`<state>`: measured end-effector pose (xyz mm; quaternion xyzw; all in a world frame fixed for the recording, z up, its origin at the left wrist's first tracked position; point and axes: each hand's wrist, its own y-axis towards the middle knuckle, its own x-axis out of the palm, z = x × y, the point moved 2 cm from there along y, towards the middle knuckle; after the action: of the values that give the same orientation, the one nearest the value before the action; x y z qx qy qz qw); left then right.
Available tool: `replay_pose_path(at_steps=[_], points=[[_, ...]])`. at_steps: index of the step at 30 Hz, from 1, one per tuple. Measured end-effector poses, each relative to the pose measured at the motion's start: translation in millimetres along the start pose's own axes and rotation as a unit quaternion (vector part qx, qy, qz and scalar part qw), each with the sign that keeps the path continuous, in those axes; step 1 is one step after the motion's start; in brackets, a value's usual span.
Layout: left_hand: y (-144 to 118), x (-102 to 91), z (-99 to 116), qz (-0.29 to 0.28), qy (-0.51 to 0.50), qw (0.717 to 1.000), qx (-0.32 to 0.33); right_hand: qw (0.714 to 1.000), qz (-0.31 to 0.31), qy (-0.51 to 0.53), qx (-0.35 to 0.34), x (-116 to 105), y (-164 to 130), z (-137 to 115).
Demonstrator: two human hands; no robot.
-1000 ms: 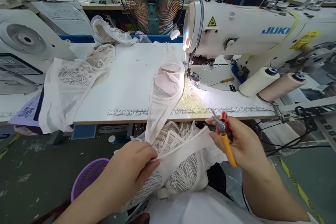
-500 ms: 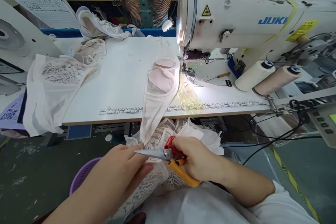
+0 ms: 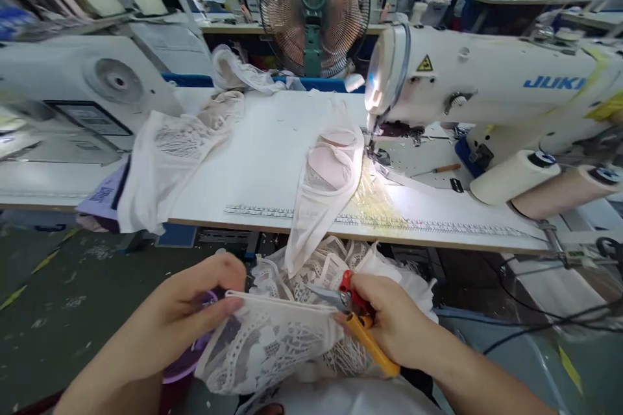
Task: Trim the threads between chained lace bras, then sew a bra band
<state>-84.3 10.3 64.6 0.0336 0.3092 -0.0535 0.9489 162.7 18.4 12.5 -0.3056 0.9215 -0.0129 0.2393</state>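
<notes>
My left hand (image 3: 195, 311) pinches one end of the top edge of a white lace garment piece (image 3: 272, 343), which spreads across my lap. In my right hand (image 3: 394, 318) is a pair of scissors (image 3: 335, 295) with one red and one orange handle, blades pointing left over the lace. The fingertips of that hand also touch the lace's right end. Behind my hands, a heap of white lace (image 3: 316, 266) lies under the table edge. A pale pink and white bra (image 3: 326, 175) lies on the table, its wing hanging over the front edge.
A JUKI sewing machine (image 3: 467, 78) stands on the white table (image 3: 263, 149), beside two thread cones (image 3: 516, 175). More white garments (image 3: 165, 155) drape over the table's left side. A fan (image 3: 314, 0) stands behind, and a purple basket (image 3: 180, 373) is on the floor.
My left hand has moved away leftward from the scissors, and the lace edge is now stretched between my hands. The view has shifted, showing more of the left and the back.
</notes>
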Motion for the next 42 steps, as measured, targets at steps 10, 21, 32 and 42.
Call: replay_pose_path(at_steps=[10,21,32,42], points=[[1.2,47.2,18.2,0.001,-0.016,0.999,0.04,0.982,-0.139,0.113,0.061,8.7,-25.6,17.5],[18.8,88.3,45.9,-0.054,0.102,0.984,0.139,0.976,0.138,0.102,-0.135,-29.8,-0.1,-6.2],[29.4,93.3,37.5,-0.182,-0.091,0.979,-0.028,0.965,0.149,0.128,-0.171,-25.2,14.4,-7.4],[35.9,90.8,29.5,-0.172,-0.199,0.962,-0.073,0.98,0.033,0.103,-0.166,-32.6,22.8,1.2]])
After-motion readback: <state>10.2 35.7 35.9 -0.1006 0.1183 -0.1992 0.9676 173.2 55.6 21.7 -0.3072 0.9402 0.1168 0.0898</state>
